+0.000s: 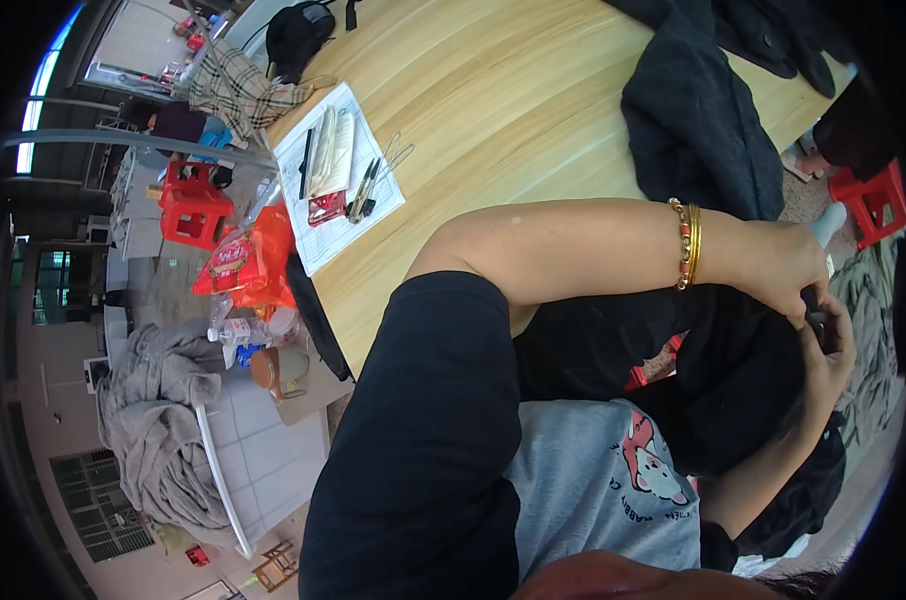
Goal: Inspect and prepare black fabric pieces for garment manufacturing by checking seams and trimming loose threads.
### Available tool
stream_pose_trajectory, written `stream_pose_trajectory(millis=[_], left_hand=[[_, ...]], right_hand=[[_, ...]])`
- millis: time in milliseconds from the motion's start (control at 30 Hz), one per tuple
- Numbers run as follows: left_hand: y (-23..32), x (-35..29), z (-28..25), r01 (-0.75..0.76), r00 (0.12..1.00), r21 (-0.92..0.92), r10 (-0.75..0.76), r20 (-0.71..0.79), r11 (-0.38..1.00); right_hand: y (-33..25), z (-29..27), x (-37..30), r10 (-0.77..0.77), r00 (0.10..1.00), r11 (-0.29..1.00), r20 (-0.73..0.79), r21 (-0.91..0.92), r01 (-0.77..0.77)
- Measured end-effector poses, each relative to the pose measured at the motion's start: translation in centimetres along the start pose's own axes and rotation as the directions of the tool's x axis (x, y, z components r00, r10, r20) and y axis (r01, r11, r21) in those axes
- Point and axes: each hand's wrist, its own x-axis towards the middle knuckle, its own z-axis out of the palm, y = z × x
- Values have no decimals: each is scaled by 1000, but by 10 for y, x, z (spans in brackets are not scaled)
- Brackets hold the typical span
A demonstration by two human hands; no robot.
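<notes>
My left hand (788,265), with bead and gold-coloured bracelets at the wrist, reaches far to the right. Its fingers are bent and pinched close together. Facing it from below, my right hand (829,352) has thumb and fingers closed round a small dark bunch. This bunch looks like part of the black cloth (743,385) spread under both hands and over my lap, though its exact shape is hidden by the fingers. A dark garment (698,120) lies on the table just beyond my left forearm, draped over the edge.
On the wooden table (503,90) lie paper sheets (318,245), thread snips (363,190) and a black bag (298,40). Red stools (193,205), an orange plastic bag (258,260), a lidded jar (278,372) and heaped grey cloth (163,430) stand left. More grey cloth (868,340) hangs right.
</notes>
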Motion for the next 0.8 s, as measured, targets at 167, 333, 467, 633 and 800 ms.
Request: stream_pose_trajectory(millis=[167,333,467,633,800], left_hand=[[-3,-5,-2,-92,990,56,97,-102,994],[3,-4,-6,-92,991,146,105,-88,985],[6,-3,-7,-93,990,220,115,-87,971],[0,0,-4,-157,973,205,187,-133,966],[6,4,0,-134,973,297,183,-142,945]], right_hand=[[13,2,9,4,999,996,38,92,-8],[21,1,8,6,1000,992,-16,126,-4],[18,1,7,3,997,994,-74,107,5],[16,3,6,-76,993,994,-93,75,83],[13,7,2,-28,987,992,-156,117,47]])
